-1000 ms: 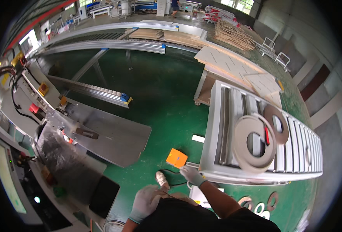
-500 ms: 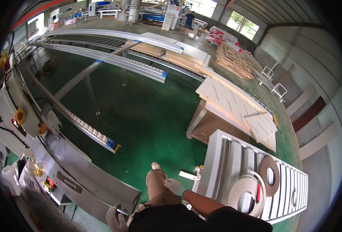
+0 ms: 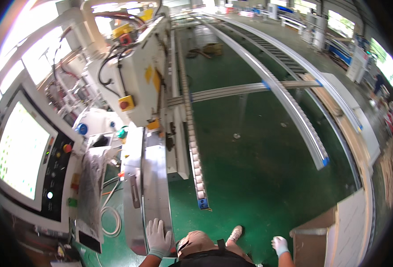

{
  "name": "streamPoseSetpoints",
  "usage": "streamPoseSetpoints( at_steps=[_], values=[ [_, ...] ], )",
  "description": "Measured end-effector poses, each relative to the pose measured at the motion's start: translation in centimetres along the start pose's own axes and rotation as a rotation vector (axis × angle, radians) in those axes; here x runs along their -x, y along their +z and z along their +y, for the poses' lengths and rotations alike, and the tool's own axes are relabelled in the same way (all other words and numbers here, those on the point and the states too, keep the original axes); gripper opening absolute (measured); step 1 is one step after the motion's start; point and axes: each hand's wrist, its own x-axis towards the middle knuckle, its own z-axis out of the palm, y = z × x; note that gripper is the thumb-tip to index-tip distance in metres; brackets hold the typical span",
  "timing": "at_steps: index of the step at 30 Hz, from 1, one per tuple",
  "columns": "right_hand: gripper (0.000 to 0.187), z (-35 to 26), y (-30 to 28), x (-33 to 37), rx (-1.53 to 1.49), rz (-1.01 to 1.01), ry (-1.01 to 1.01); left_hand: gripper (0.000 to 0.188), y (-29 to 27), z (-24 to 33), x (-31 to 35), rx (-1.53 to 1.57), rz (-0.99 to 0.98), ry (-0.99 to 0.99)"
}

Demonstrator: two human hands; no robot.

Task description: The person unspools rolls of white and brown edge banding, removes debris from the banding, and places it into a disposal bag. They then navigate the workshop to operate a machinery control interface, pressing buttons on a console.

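Note:
My left hand [image 3: 158,236], in a pale work glove, lies flat with its fingers spread on the smooth metal ledge [image 3: 156,196] of the machine. My right hand [image 3: 280,244], gloved too, hangs low above the green floor. Its fingers are curled in, and nothing shows in them. Nearest to it, on its right, is the stack of boards [image 3: 350,222] on a stand. A control panel [image 3: 25,151] with a lit screen and a red knob stands left of the ledge.
A roller rail [image 3: 194,155] runs ahead from beside the ledge. A long metal rail [image 3: 290,107] and a crossbar [image 3: 232,92] span the floor. A coiled hose [image 3: 112,222] lies left of the ledge. At the far right is another person [image 3: 378,84].
The view has swung left, bringing in the control panel and leaving the slatted table with its rolls out of sight. My left hand now lies flat on the ledge; my right has moved outward from my leg.

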Motion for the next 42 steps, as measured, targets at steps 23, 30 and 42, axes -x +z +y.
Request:
streamPoseSetpoints(
  at_steps=[23,30,42],
  values=[
    [0.027,-47.8,45.6,14.1,0.506,-1.163,-1.209,0.072,1.2,1.8,-4.2,-0.174,0.402,-0.749],
    [0.041,-52.3,68.3,24.0,0.453,-1.258,-2.001,0.057,0.0,2.0,-4.3,-0.174,0.476,-0.77],
    [0.041,-50.4,89.4,29.1,0.499,-1.504,-2.277,0.063,1.6,2.5,-4.5,-0.227,0.336,-0.923]
  ],
)
